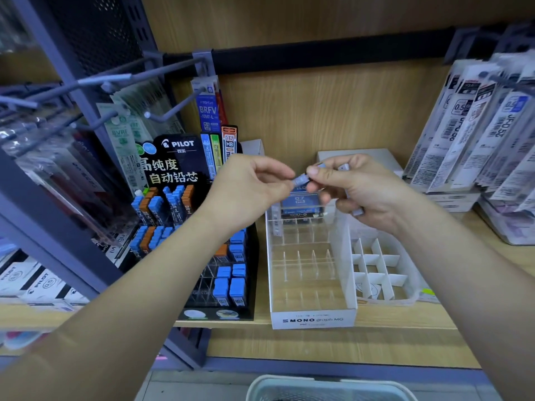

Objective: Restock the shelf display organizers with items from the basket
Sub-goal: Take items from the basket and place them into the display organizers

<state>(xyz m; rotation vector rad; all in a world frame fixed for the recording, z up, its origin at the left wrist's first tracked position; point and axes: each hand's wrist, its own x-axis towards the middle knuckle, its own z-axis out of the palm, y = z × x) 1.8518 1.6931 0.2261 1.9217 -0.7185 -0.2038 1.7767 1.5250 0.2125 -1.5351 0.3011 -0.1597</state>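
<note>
Head view: our left hand [254, 183] and right hand [356, 186] both pinch one small blue case [301, 179] above the far end of the MONO tray [312, 319]. We fear the spare cases [358, 211] in the right palm may slip out when the fingers shift.

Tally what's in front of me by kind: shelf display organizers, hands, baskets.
Display organizers: 3 (black Pilot display, MONO tray, white grid box)
Hands: 2 (left hand, right hand, both pinching a blue lead case)
Basket: 1
Total: 6
</note>
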